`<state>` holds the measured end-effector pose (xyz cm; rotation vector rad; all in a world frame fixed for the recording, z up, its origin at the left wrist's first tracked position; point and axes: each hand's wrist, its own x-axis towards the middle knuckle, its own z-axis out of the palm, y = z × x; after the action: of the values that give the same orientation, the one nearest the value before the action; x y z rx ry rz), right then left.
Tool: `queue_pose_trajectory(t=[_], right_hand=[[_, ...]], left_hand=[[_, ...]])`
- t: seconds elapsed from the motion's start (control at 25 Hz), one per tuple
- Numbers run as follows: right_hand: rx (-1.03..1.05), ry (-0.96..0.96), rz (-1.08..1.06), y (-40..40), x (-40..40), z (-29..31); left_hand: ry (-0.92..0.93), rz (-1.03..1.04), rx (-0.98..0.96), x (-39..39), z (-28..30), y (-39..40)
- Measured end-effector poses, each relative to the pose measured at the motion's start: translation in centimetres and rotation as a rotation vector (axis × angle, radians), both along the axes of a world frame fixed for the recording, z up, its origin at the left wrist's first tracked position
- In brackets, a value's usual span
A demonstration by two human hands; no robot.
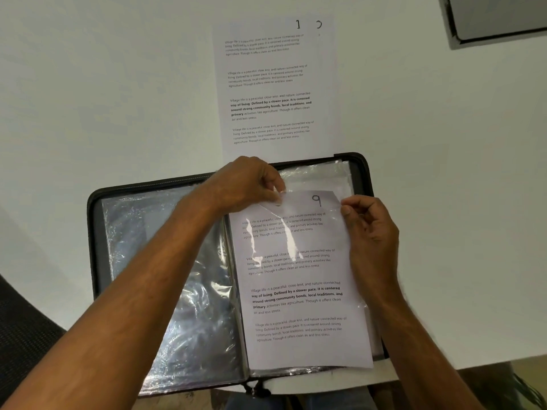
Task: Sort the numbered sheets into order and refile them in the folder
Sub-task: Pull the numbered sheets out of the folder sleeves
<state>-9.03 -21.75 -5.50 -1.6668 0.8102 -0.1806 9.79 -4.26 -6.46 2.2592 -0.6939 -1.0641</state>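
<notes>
Left hand [248, 184] pinches the clear sleeve's [319, 176] top edge at frame centre. Right hand [370, 226] pinches the upper right corner of sheet 9 [299, 291], which lies on the open folder's [97, 232] right half. Other sheets [272, 87] lie above on the surface [444, 143].

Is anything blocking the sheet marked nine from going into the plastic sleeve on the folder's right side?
Nothing visible blocks it. The left hand pinches the sleeve top open, the right hand holds the sheet marked 9 at its top edge, already partly under the plastic.
</notes>
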Motion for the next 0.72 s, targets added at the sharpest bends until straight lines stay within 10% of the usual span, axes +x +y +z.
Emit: queue_pose_trajectory(t=[0.72], right_hand=[[0.231, 0.135, 0.032, -1.2, -1.4, -1.7]], left_hand=[[-0.441, 0.317, -0.259, 3.5, 1.4, -1.9]])
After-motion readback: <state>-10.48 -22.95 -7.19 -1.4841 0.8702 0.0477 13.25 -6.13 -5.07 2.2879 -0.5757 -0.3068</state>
